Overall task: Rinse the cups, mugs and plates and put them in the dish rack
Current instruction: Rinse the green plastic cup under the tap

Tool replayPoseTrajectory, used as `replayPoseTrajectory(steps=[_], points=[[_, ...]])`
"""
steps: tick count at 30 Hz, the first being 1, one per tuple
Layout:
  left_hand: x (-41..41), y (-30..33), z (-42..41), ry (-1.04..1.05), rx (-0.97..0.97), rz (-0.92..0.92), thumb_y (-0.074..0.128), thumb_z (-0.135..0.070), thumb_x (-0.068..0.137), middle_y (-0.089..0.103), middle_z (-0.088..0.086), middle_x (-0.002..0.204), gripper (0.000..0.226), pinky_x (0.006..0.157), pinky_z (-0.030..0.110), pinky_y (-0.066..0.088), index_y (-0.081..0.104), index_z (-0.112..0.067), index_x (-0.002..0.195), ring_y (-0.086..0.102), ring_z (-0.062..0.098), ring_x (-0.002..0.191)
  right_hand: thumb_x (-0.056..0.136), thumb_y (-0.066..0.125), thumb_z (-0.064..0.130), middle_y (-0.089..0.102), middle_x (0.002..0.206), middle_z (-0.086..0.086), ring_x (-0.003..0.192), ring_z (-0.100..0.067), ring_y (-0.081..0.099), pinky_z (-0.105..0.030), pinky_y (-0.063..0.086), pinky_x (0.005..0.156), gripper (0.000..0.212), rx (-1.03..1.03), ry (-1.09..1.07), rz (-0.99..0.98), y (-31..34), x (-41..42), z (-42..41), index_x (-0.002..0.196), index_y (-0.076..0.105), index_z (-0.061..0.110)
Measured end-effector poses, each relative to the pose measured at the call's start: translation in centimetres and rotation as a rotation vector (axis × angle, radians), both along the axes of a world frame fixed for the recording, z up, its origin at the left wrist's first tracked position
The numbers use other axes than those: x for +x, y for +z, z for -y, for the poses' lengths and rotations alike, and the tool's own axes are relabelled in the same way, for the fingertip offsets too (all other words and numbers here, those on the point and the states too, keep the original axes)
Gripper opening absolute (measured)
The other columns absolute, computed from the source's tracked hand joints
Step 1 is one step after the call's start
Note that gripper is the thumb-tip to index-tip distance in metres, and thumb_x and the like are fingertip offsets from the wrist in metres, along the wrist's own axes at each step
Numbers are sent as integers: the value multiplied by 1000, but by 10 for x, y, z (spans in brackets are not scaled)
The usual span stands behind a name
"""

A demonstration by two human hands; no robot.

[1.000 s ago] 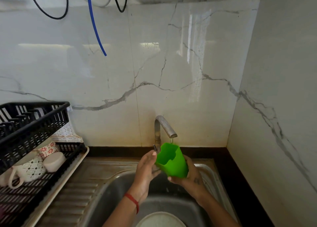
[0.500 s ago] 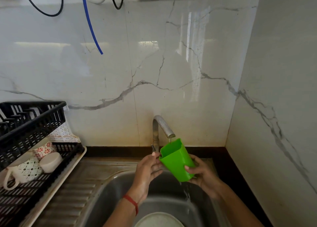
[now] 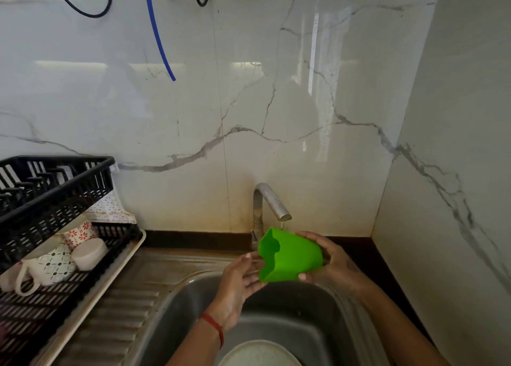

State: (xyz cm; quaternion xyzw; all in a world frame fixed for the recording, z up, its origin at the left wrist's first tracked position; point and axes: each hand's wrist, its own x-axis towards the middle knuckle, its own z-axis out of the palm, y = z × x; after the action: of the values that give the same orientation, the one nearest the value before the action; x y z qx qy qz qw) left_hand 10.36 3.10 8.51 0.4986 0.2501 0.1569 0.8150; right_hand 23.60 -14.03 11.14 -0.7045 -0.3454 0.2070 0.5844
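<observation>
A bright green plastic cup [image 3: 293, 256] lies tipped on its side under the tap [image 3: 269, 202], mouth facing left. My right hand [image 3: 329, 260] grips its base end, fingers curled round it. My left hand [image 3: 237, 280] is at the cup's mouth with fingers stretched out, fingertips against the rim. A thin trickle of water falls from the spout onto the cup. A pale plate [image 3: 260, 354] lies in the sink [image 3: 318, 327] below. The black dish rack [image 3: 41, 199] at the left holds patterned mugs [image 3: 52, 266] and a white cup [image 3: 90, 253].
A ribbed steel drainboard [image 3: 132, 299] lies between rack and sink. The rack stands on a cream tray [image 3: 91, 291]. Marble walls close in behind and on the right. A blue hose [image 3: 159, 33] and black cables hang above.
The green cup has been tipped from upright under the tap onto its side, mouth now to the left. My right hand shifted round to its base; my left hand stays at the rim.
</observation>
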Motion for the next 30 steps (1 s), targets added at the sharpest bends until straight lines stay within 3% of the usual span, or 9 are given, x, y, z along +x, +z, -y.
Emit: replayPoseTrajectory(steps=[3, 6, 9, 12, 14, 19, 24, 27, 30], points=[[16, -4, 5, 24, -300, -65, 41, -22, 102, 70, 18, 84, 30, 66, 39, 56, 62, -1, 98, 66, 30, 79, 49, 93, 24, 53, 122, 16, 113, -1, 51, -11, 43, 88, 82, -130, -8, 345, 21, -6, -1, 120, 56, 41], [33, -4, 19, 7, -467, -49, 39, -17, 101, 71, 20, 76, 27, 53, 39, 59, 61, -1, 100, 68, 32, 64, 50, 82, 55, 46, 119, 24, 108, -1, 47, -21, 39, 83, 90, -313, -18, 604, 33, -14, -14, 131, 45, 43], [45, 0, 31, 3, -518, -32, 42, -23, 98, 71, 18, 77, 26, 65, 42, 56, 61, -6, 101, 65, 33, 73, 54, 71, 71, 45, 120, 20, 108, -8, 47, -28, 40, 82, 93, -479, -115, 677, 34, -12, -19, 136, 38, 44], [50, 4, 30, -57, -476, -61, 40, -29, 98, 68, 21, 92, 33, 83, 48, 49, 63, -6, 102, 62, 37, 87, 65, 74, 64, 56, 115, 9, 103, -14, 55, -30, 46, 83, 76, -511, -239, 451, 25, -1, -11, 130, 47, 34], [44, 5, 25, -120, -391, -141, 45, -34, 95, 64, 21, 101, 34, 89, 51, 44, 64, -6, 101, 57, 38, 98, 73, 78, 42, 60, 112, 0, 97, -18, 60, -33, 52, 80, 59, -363, -244, 76, 11, 3, -5, 123, 52, 26], [23, 2, 14, -51, -146, -57, 62, -27, 87, 62, 11, 114, 40, 78, 42, 52, 55, -14, 124, 60, 27, 102, 71, 67, 13, 65, 114, -16, 100, -34, 64, -49, 56, 77, 59, 166, -106, -759, -39, -5, -3, 127, 52, 11], [21, 18, 23, -71, 111, -4, 56, -17, 94, 54, 9, 130, 55, 87, 37, 52, 34, -16, 145, 57, 24, 112, 51, 84, 0, 53, 124, -7, 111, -27, 57, -34, 57, 76, 94, 98, -103, -524, -57, -24, -26, 130, 40, 24], [15, 27, 21, -104, 99, 96, 59, -22, 90, 58, 7, 127, 54, 91, 38, 51, 39, -17, 140, 61, 19, 107, 57, 87, 1, 55, 121, -3, 106, -21, 58, -31, 57, 74, 92, 49, -207, -383, -54, -25, -32, 132, 39, 25], [2, 25, 17, -180, 121, 119, 68, -30, 74, 64, 1, 119, 56, 96, 40, 51, 48, -25, 126, 64, 16, 105, 51, 92, 33, 57, 119, 0, 105, -19, 59, -33, 56, 78, 91, -56, -224, -274, -47, -28, -26, 126, 42, 31]])
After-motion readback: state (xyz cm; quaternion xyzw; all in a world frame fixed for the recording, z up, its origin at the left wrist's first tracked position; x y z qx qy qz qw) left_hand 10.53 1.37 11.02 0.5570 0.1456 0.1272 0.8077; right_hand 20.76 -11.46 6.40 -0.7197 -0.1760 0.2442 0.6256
